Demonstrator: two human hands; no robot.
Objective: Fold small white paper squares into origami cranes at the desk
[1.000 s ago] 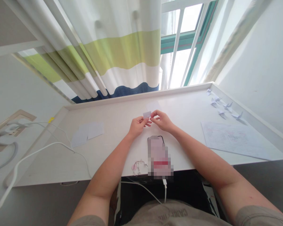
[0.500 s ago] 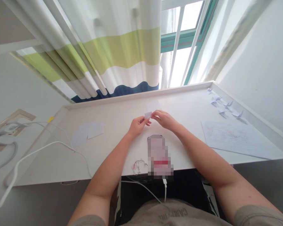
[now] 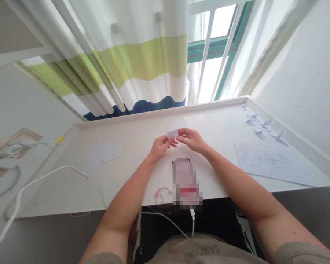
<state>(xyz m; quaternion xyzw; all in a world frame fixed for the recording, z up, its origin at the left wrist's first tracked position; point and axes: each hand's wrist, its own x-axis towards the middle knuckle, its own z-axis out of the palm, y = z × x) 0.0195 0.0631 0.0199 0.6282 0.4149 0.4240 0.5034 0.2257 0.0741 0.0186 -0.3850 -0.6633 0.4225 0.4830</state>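
A small folded piece of white paper [image 3: 172,134] is held up between my two hands, above the middle of the white desk. My left hand [image 3: 161,146] pinches its lower left part between thumb and fingers. At its right end the fingers of my right hand [image 3: 191,139] are closed on the edge, the fingertips partly behind the paper. A flat sheet of paper [image 3: 179,123] lies on the desk just beyond the hands. Nearer my body lies a phone [image 3: 184,172], its screen blurred out, with a white cable plugged into its lower end.
Several folded paper birds [image 3: 261,130] stand at the right rear, behind a written sheet [image 3: 269,161]. Blank paper pieces [image 3: 111,151] lie on the left. A beaded strap [image 3: 162,194] sits beside the phone. White cables [image 3: 68,167] run from the wall socket [image 3: 8,157] across the desk's left side.
The folded paper now shows a wider, longer face between the hands. My right hand has shifted slightly, its fingers extending further along the paper's right end. My left hand has barely moved.
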